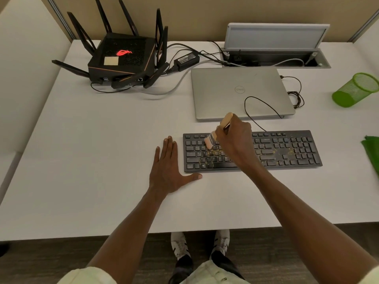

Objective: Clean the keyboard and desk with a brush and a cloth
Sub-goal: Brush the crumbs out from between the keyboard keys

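Right grip [233,138] holds brush [215,135] — bristles on keyboard [287,150] | left hand [170,167] flat on desk [102,160]

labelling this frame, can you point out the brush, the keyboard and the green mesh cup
brush [211,141], head view, on the bristle end
keyboard [297,149], head view, on the right-hand keys
green mesh cup [355,90], head view, on its side wall

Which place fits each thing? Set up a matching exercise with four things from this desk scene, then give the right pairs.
Things:
1. brush
2. left hand
3. laptop
4. green mesh cup

Places or states:
A. lying on its side at the desk's right
B. flat on the desk beside the keyboard
C. closed, behind the keyboard
D. held in the right hand, bristles on the keys

Pairs: 1-D, 2-B, 3-C, 4-A
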Available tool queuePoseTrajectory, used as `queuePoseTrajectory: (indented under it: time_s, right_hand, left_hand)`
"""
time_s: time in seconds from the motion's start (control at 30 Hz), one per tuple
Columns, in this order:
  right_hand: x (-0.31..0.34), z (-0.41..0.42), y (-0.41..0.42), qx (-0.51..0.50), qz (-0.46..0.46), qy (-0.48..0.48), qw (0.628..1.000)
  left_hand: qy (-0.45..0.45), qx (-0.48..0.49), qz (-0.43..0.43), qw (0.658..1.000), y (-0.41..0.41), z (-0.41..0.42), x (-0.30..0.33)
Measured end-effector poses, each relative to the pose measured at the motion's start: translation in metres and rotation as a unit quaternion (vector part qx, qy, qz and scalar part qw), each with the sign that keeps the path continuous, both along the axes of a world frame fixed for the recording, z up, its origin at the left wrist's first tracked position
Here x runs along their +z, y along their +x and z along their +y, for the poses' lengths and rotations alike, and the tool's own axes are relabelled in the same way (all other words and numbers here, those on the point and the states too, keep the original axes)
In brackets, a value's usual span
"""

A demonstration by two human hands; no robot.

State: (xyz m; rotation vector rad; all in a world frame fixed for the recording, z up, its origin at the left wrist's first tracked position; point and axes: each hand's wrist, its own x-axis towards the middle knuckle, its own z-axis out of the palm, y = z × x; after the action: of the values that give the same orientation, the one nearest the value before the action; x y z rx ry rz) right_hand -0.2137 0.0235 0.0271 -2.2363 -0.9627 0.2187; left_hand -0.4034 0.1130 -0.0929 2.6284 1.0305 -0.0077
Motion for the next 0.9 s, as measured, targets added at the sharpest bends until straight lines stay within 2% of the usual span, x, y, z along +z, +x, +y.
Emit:
queuePoseTrajectory:
  time_s: [0.13,0.27,0.43,0.6,0.8,0.9]
  right_hand:
    - [-0.004,0.004,-0.006,0.015,0.006,-0.006,1.0]
    - [-0.005,-0.006,-0.006,0.042,-0.008,-0.063,0.997]
    - [0.002,0.002,-0.003,0.014,-0.024,-0.023,0.999]
    - [-0.005,0.002,-0.007,0.038,-0.041,-0.088,0.995]
    - [-0.001,0.007,-0.007,0.032,-0.038,-0.042,0.998]
    - [-0.005,0.003,-0.008,0.055,-0.045,-0.09,0.993]
  left_hand:
    - [-0.001,0.001,-0.006,1.0,0.0,0.0,0.001]
    - [0.0,0.002,-0.005,1.0,0.0,-0.001,0.0]
    - [0.001,0.002,-0.005,1.0,0.0,0.0,0.0]
    - [0.001,0.005,-0.008,1.0,0.0,-0.001,0.0]
    - [0.002,0.001,-0.004,1.0,0.0,0.0,-0.001]
    - [0.004,0.003,-0.005,1.0,-0.001,-0.001,-0.001]
